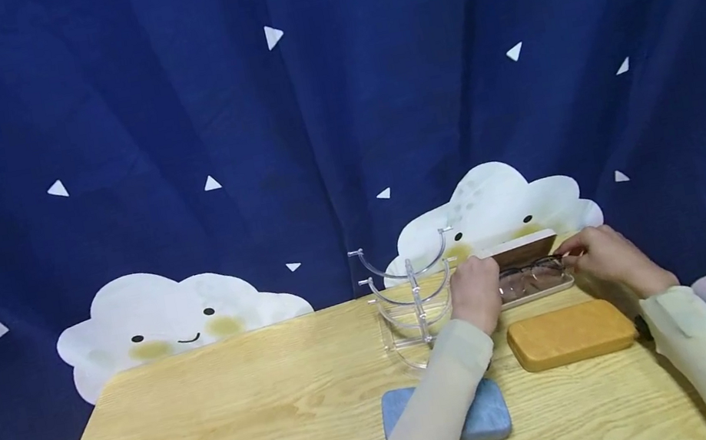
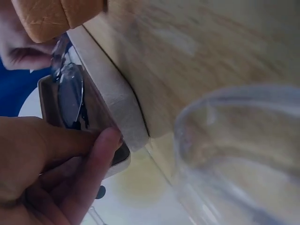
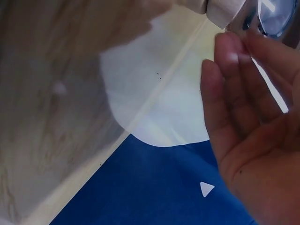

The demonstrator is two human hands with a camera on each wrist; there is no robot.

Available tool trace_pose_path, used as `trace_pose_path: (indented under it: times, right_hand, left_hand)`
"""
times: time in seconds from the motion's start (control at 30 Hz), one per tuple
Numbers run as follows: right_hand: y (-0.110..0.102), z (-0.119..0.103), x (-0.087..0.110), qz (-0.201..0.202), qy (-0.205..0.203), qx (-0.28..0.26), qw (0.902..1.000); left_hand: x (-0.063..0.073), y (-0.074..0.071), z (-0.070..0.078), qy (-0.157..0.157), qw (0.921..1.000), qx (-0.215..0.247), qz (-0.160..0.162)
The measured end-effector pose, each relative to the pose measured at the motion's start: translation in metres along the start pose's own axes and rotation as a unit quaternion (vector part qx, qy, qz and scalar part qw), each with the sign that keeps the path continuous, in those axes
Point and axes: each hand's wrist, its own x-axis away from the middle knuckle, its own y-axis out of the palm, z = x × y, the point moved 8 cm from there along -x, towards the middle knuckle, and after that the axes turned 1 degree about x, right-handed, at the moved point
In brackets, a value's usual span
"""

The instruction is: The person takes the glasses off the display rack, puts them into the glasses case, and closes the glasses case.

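A pair of eyeglasses [image 1: 541, 271] with a thin dark frame and clear lenses lies over an opened glasses case [image 1: 537, 295]. The case has a pale outside and a brownish inside, its lid raised at the back. My left hand [image 1: 477, 292] pinches the left end of the glasses between thumb and forefinger, right at the case's rim in the left wrist view. At the opposite end, my right hand [image 1: 607, 260] pinches the glasses near the hinge. In the right wrist view, a lens [image 3: 279, 18] shows just beyond the right fingertips; the other fingers are loosely bent.
A clear tiered glasses stand [image 1: 420, 310] rises just left of my left hand. An orange-brown case [image 1: 570, 335], closed, lies in front of the opened one. Partly under my left forearm is a blue case [image 1: 487, 413]. Behind the wooden table [image 1: 218, 421] hangs a blue curtain [image 1: 237, 115].
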Motion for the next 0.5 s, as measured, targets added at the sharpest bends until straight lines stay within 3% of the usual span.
trace_pose_path:
  times: [0.17, 0.5]
  right_hand:
    - [0.007, 0.0021, 0.0, -0.027, -0.005, -0.009, 0.9996]
    - [0.0056, 0.0026, 0.0048, -0.03, -0.012, -0.027, 0.9991]
  left_hand:
    - [0.0011, 0.0014, -0.0001, 0.0, 0.9999, -0.015, -0.001]
    - [0.0037, 0.0058, -0.0004, 0.003, 0.9997, -0.02, 0.016]
